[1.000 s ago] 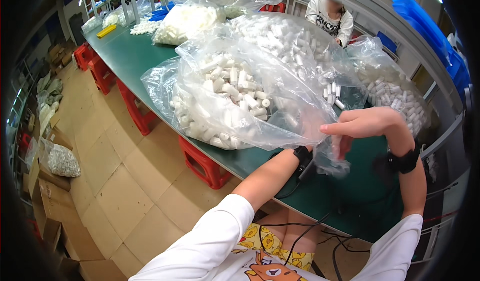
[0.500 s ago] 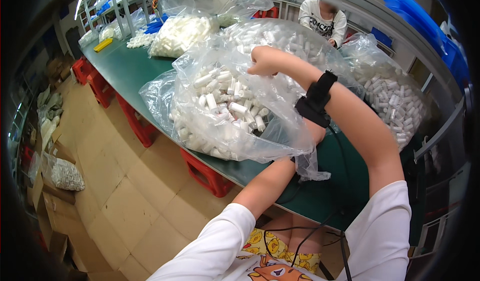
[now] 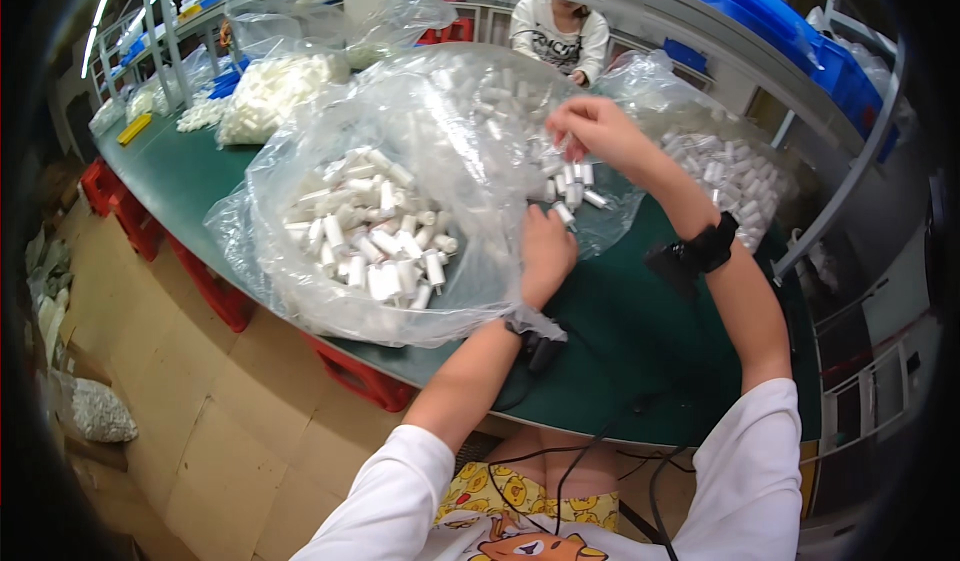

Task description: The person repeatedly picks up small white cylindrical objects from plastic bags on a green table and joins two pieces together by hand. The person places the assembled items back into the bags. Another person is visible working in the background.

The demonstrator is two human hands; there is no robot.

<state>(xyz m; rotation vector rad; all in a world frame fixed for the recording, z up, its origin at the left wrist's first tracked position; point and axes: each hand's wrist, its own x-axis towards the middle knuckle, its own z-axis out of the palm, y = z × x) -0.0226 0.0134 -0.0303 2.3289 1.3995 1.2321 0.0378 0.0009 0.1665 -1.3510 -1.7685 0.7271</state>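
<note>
A clear plastic bag (image 3: 300, 306) full of small white cylinders (image 3: 385, 223) lies wide-mouthed in front of me on the green table. My left hand (image 3: 548, 251) is at its right side, fingers curled against the plastic; their tips are partly hidden. Part of the bag's rim lies over my left wrist, by a black strap. My right hand (image 3: 598, 136) hangs above a second clear bag (image 3: 450, 91), its fingers loosely bent and apart, with nothing visible in them. Below it, several loose white cylinders (image 3: 572, 183) lie at that bag's edge.
More bags stand on the green table (image 3: 650, 331): one of cream-coloured pieces (image 3: 275, 96) at far left, one of white cylinders (image 3: 725, 176) at right. A metal frame arches overhead, with blue bins (image 3: 750, 6). A co-worker (image 3: 560, 36) sits opposite. Black cables (image 3: 570, 451) trail over my lap.
My right hand has let go of the bag's plastic and moved right. The front bag now sits further left in view, its mouth wider, and my left hand has come into sight.
</note>
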